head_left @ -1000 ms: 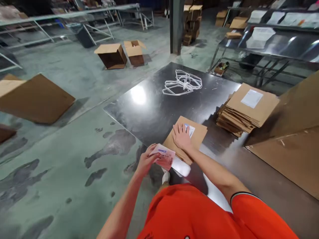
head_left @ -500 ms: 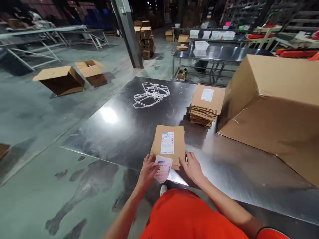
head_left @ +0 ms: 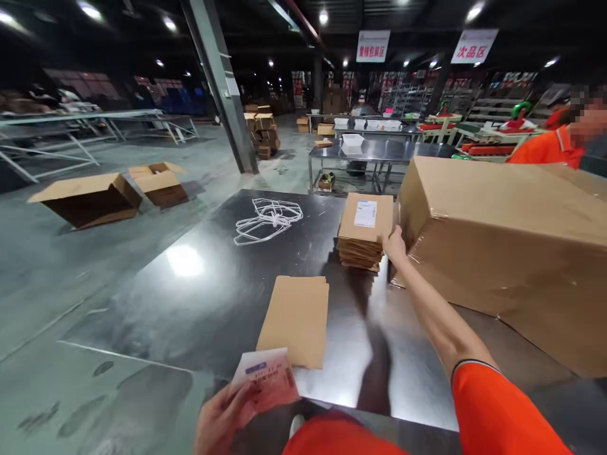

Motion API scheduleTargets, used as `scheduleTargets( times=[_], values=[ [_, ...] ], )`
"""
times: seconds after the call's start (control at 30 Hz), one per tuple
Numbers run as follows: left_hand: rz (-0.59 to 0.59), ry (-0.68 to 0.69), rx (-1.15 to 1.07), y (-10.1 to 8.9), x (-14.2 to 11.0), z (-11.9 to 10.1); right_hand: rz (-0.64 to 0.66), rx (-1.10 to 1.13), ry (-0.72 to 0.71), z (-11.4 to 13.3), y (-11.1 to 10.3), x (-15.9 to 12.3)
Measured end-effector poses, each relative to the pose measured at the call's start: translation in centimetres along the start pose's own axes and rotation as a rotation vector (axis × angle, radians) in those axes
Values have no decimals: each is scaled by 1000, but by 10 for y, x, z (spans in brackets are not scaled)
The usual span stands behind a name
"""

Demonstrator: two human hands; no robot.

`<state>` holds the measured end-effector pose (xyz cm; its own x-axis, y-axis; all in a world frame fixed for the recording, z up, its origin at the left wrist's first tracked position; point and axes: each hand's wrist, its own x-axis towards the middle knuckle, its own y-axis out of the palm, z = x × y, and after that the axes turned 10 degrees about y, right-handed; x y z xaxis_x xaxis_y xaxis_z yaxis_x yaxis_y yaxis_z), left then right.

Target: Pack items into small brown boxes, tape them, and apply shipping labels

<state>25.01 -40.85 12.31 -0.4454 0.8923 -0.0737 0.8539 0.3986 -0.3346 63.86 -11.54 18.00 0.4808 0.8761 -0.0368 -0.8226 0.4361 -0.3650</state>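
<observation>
My left hand [head_left: 226, 409] is closed on a small wad of printed shipping labels [head_left: 269, 378], held at the table's front edge. Beside them, a low pile of flat cardboard mailers [head_left: 296, 319] lies on the metal table, its top face plain brown. My right hand [head_left: 395, 245] reaches far forward, with thumb and fingers closed at the near right corner of a labelled cardboard mailer [head_left: 355, 218]. That mailer lies on top of a taller stack [head_left: 360, 253]. Its white label faces up.
A large carton [head_left: 512, 253] stands close to the right of the stack, with a co-worker [head_left: 545, 148] in orange behind it. Loose white strapping [head_left: 272, 221] lies on the metal table [head_left: 199, 309]. Two open boxes [head_left: 88, 196] sit on the floor at left, near a pillar [head_left: 227, 107].
The labelled mailer has left the near pile, leaving a plain one on top. My right hand has moved forward to the tall stack. My left hand has drawn the labels leftward; the view has tilted up.
</observation>
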Motion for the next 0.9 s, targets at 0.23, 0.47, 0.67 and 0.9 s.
scheduleTargets(
  times=[0.23,0.47,0.67,0.9],
  values=[
    [107,20,-63,16,-1,-41,1273,-19,-447,9,71,-174],
    [24,-27,-115,7,-18,-26,1463,-211,-490,3,91,-241],
    [-99,79,-10,-21,-11,-22,1552,-50,-172,-23,108,-264],
    [-559,285,168,-12,-31,-23,1483,429,317,-17,110,-293]
  ],
)
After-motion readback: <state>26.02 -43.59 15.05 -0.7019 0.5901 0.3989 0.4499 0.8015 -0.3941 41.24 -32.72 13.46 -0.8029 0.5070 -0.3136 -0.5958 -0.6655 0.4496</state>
